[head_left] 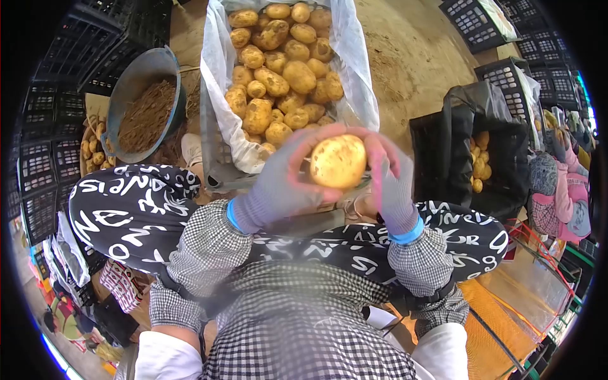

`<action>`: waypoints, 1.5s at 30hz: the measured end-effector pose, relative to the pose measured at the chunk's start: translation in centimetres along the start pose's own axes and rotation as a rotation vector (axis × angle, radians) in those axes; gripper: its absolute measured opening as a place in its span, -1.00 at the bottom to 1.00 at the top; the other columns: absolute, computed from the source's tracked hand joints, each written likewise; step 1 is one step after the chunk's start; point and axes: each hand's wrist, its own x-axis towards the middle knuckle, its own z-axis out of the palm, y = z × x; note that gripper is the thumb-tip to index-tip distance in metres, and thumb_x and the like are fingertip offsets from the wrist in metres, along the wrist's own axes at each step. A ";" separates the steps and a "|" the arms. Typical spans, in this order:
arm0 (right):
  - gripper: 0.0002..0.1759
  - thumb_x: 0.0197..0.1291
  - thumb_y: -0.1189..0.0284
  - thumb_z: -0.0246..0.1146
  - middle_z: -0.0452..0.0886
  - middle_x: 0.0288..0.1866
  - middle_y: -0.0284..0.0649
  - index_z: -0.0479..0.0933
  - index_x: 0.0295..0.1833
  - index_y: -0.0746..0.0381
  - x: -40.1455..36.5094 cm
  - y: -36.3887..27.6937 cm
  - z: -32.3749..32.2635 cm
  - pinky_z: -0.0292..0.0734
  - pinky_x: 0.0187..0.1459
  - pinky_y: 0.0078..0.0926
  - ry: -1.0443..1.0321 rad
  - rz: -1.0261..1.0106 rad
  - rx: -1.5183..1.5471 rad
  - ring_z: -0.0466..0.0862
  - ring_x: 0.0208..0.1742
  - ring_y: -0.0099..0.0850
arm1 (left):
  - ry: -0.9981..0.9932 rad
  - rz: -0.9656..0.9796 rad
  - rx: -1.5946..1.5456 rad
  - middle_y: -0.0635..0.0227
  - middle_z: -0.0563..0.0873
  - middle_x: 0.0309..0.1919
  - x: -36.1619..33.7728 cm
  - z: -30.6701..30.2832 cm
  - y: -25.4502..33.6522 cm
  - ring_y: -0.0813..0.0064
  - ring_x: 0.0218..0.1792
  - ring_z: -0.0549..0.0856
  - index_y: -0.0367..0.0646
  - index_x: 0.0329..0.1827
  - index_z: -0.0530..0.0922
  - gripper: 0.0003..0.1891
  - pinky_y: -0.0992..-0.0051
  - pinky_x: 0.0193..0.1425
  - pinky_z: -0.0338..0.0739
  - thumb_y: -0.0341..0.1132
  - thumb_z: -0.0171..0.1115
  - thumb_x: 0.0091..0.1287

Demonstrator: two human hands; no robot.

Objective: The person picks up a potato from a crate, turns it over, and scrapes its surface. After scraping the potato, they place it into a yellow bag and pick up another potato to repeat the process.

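A pale yellow potato (338, 162) sits between the two gloved hands, lifted above the near end of a crate whose white liner (221, 79) surrounds many more potatoes (297, 77). The left hand (278, 180) has its grip part closed: fingers arched over the top, thumb below the lower left edge. The right hand (391, 174) has its grip likewise partly curled, fingers bent against the upper right side; exact contact there is hard to make out.

The potato looks firm and should keep its shape under a light squeeze, with enough weight to feel but little to carry. Its smooth, rounded skin, marked by small dark specks, could turn or slip against the glove fabric, and would likely scuff or bruise if dropped. The best hold is probably across its widest part, pads spread on opposite sides, rather than a pinch at one rounded end
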 end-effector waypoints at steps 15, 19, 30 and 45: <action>-0.25 -0.08 0.54 0.53 0.52 0.20 -0.19 0.42 0.30 0.28 0.3 0.7 -0.3 0.50 0.21 -0.47 0.139 -0.272 -0.476 0.56 0.19 -0.42 | -0.015 -0.111 -0.576 0.31 0.41 0.40 0.0 1.0 0.5 0.49 0.32 0.46 -0.19 0.51 0.28 -0.43 0.46 0.37 0.40 -0.41 0.20 0.45; -0.39 0.00 0.58 0.46 0.60 0.05 -0.23 0.48 0.24 0.26 0.3 0.7 -2.5 0.59 0.03 -0.50 0.281 -0.112 -0.274 0.63 0.04 -0.45 | -0.067 -0.154 -0.249 0.23 0.43 0.38 1.5 1.3 -1.3 0.42 0.25 0.54 -0.19 0.49 0.31 -0.46 0.46 0.30 0.46 -0.35 0.17 0.47; -0.58 0.35 0.24 0.25 0.52 0.23 -0.13 0.46 0.21 0.24 -3.1 7.4 -26.6 0.61 0.18 -0.25 1.180 -0.127 0.653 0.55 0.23 -0.27 | 0.045 -0.351 1.046 -0.06 0.43 0.19 16.4 -3.8 -13.2 0.00 0.17 0.60 -0.06 0.50 0.19 -0.21 0.18 0.17 0.57 -0.22 0.38 0.23; -0.53 0.47 0.34 0.11 0.62 0.13 -0.12 0.42 0.34 0.41 1.5 -0.7 -8.8 0.57 -0.14 -0.57 0.546 0.063 0.123 0.65 -0.20 -0.47 | -0.151 -0.260 -0.333 0.21 0.46 0.26 14.1 -3.3 -6.2 0.43 0.25 0.51 -0.27 0.52 0.16 -0.07 0.46 0.32 0.47 -0.44 0.50 0.09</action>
